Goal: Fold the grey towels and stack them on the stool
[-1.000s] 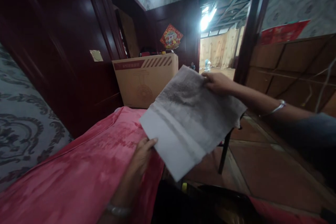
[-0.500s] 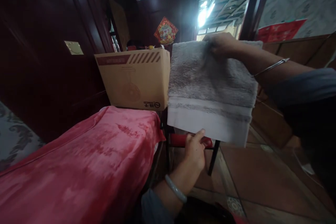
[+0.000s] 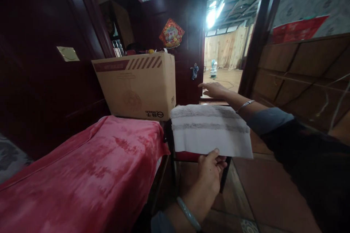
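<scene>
A grey, fuzzy towel (image 3: 210, 138) with broad white bands spreads over a red-seated chair (image 3: 187, 157) with dark legs. Its near edge is pinched by my left hand (image 3: 210, 169), thumb on top and fingers underneath. Above the towel's far side, my right hand (image 3: 216, 90) hangs in the air, fingers stretched to the left with nothing in them. It is apart from the cloth. How far the towel reaches at the back cannot be seen.
Left of the chair is a long surface under a pink-red plush cover (image 3: 109, 160). Behind it stands a big cardboard box (image 3: 133, 87). Beyond are a dark red door (image 3: 186, 14) and an open doorway with a fan (image 3: 213, 68). Wooden panelling lines the right wall.
The towel's raised far part has come down onto the chair. My right hand has let go of it and moved lower. My left hand still grips the near edge.
</scene>
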The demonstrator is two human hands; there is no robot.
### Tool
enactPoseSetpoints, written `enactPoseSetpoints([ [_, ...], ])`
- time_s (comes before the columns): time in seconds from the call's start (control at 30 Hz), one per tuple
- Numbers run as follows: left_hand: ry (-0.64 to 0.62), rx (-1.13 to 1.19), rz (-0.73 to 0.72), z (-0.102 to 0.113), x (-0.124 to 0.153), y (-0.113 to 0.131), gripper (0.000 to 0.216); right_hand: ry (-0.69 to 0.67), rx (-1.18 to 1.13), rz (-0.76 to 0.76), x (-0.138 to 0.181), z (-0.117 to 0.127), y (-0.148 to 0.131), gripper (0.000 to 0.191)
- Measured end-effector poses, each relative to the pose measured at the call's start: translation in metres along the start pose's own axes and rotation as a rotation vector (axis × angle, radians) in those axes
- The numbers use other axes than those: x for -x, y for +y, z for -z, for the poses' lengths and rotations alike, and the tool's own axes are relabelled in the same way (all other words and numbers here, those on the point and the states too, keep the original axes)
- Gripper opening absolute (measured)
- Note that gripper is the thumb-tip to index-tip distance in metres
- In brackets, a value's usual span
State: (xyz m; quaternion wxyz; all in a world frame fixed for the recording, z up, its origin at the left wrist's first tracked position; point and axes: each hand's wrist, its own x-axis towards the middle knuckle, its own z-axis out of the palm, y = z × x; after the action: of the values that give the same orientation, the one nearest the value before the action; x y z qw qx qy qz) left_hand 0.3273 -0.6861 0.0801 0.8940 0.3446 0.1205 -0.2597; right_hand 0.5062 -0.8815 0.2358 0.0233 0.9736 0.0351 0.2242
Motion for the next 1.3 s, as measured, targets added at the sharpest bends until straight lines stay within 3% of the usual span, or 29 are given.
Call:
enactPoseSetpoints([
  [0.13, -0.018, -0.032, 0.009, 0.0, -0.002, 0.004, 0.022, -0.027, -0.115, -0.052, 0.037, -0.021, 0.027, 0.034],
  [0.33, -0.01, -0.054, 0.094, 0.007, -0.006, 0.005, 0.023, 0.082, -0.293, -0.106, 0.106, -0.034, 0.034, 0.039],
  [0.5, -0.036, -0.037, 0.074, 0.02, -0.017, 0.008, 0.025, 0.129, -0.318, -0.075, 0.124, -0.028, 0.01, 0.048],
  [0.6, -0.054, -0.118, 0.081, 0.036, -0.02, 0.009, 0.029, 0.13, -0.288, 0.059, 0.12, -0.022, -0.015, 0.049],
  [0.77, -0.308, -0.504, 0.204, 0.06, -0.003, 0.024, 0.044, 0.133, -0.175, 0.221, 0.12, -0.028, -0.044, 0.058],
  [0.83, -0.398, -0.675, 0.101, 0.057, 0.005, 0.042, 0.044, 0.168, -0.128, 0.22, 0.123, -0.033, -0.046, 0.06],
  [0.87, -0.411, -0.751, -0.024, 0.053, 0.006, 0.055, 0.041, 0.176, -0.115, 0.221, 0.124, -0.035, -0.046, 0.06],
  [1.0, -0.295, -1.137, -0.792, 0.015, -0.007, 0.117, 0.016, 0.162, -0.102, 0.22, 0.126, -0.038, -0.043, 0.063],
  [1.07, -0.254, -1.378, -1.085, -0.008, -0.023, 0.144, 0.016, 0.144, -0.11, 0.22, 0.125, -0.036, -0.04, 0.064],
  [1.17, -0.312, -1.728, -1.211, -0.039, -0.05, 0.165, 0.051, 0.123, -0.144, 0.233, 0.121, -0.031, -0.034, 0.067],
  [1.3, -0.374, -2.029, -1.145, -0.06, -0.081, 0.163, 0.076, 0.15, -0.156, 0.192, 0.117, -0.027, -0.027, 0.065],
])
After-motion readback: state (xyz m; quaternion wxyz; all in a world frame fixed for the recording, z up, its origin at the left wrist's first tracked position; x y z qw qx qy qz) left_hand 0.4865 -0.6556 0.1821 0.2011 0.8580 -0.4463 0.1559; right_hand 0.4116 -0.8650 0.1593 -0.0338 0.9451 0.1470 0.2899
